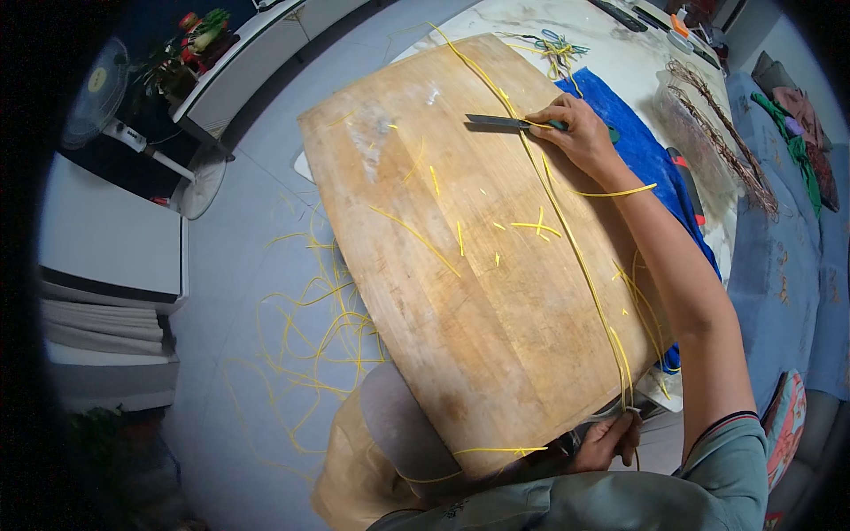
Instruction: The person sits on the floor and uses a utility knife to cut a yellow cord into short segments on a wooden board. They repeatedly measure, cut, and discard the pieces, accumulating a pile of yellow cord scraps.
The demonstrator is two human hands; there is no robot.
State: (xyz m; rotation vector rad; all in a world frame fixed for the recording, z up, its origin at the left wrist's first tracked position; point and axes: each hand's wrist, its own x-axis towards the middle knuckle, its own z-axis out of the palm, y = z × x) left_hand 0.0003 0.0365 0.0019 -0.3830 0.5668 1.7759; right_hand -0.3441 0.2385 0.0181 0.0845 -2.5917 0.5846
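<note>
A large worn wooden board (425,292) lies before me. A long yellow insulated wire (576,249), lying as close strands, runs across its right side from the far edge to the near edge. My right hand (574,126) grips a knife with a dark blade (495,121) and a green handle. The blade lies across the wire, pointing left. At the board's near right corner, my left hand (607,441) pinches the wire's near end between thumb and fingers. Short yellow insulation scraps (536,227) are scattered on the board, and a longer strip (415,240) lies left of them.
Loose yellow strands (319,352) tangle over the floor at left. Beyond the board, a marble-patterned table (458,23) holds a wire bundle (561,50), a blue cloth (614,123), a red-and-black tool (687,182) and a clear container (671,99) under bare copper-coloured wires (720,133).
</note>
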